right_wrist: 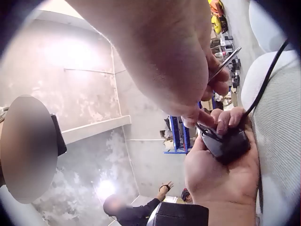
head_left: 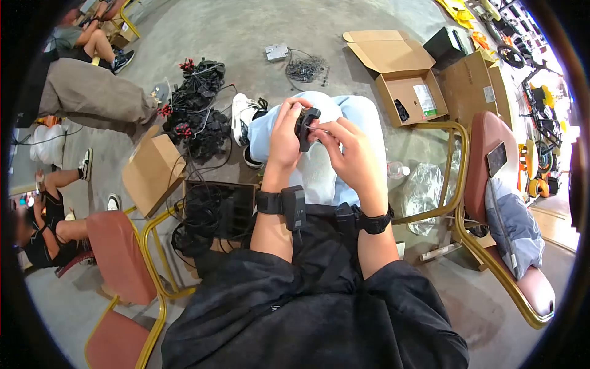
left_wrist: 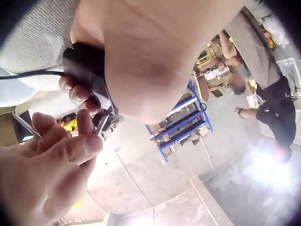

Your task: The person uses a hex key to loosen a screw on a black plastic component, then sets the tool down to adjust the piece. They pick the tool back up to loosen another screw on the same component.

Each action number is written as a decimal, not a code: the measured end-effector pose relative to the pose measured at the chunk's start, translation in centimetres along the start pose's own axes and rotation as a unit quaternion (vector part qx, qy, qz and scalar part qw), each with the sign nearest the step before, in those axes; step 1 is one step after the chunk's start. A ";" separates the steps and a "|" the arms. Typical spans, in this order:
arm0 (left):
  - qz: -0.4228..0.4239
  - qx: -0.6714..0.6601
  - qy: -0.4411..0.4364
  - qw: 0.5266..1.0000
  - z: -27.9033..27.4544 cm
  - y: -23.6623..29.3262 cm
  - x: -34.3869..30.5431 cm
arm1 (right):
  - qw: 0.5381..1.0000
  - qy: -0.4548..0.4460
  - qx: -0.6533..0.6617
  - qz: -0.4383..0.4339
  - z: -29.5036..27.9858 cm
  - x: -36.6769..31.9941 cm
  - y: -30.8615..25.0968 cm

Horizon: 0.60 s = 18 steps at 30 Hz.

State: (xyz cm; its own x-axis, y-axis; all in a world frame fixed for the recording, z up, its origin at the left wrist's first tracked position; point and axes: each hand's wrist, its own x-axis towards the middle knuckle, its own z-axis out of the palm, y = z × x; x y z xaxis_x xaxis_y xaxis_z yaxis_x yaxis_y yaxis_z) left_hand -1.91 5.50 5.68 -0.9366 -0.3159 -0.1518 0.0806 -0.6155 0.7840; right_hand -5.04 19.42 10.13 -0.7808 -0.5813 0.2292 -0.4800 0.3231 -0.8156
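The left hand [head_left: 284,136] is gripping a small black part [head_left: 305,127] above the lap [head_left: 319,169]. Its fingers are curling round the part's far side while the palm is cradling it from below, as the right wrist view shows [right_wrist: 228,143]. The right hand [head_left: 351,154] is pinching a thin metal pin [right_wrist: 225,63] between thumb and fingertips, with its other fingers loosely bent. The part is sitting just left of the right fingertips, touching or nearly touching them. Its long axis is running away from the body and tilting slightly left, and the pin is slanting down toward its near upper edge. I cannot tell whether the pin's tip is entering the part. The left hand is the nearer one, since it is wrapping the part itself. A black cable [right_wrist: 268,70] is trailing from the part across the knee.

Farther out, a heap of black cables [head_left: 200,104] is lying on the concrete floor, an open box [head_left: 393,55] is lying beyond the knees, and a red chair [head_left: 491,138] is standing to the right. Other people are sitting at the far left.
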 end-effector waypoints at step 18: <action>0.107 0.111 -0.011 0.988 -0.3 0.5 -0.6 | 0.962 -0.046 0.191 0.189 -0.1 -0.3 -0.7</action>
State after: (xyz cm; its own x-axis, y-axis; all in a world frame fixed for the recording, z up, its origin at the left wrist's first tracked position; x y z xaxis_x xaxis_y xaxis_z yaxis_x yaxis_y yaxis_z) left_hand -1.17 5.18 6.00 -0.9133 -0.4051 0.0423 0.2028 -0.3622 0.9098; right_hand -4.49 19.43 10.67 -0.8235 -0.5455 -0.1556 0.0273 0.2359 -0.9714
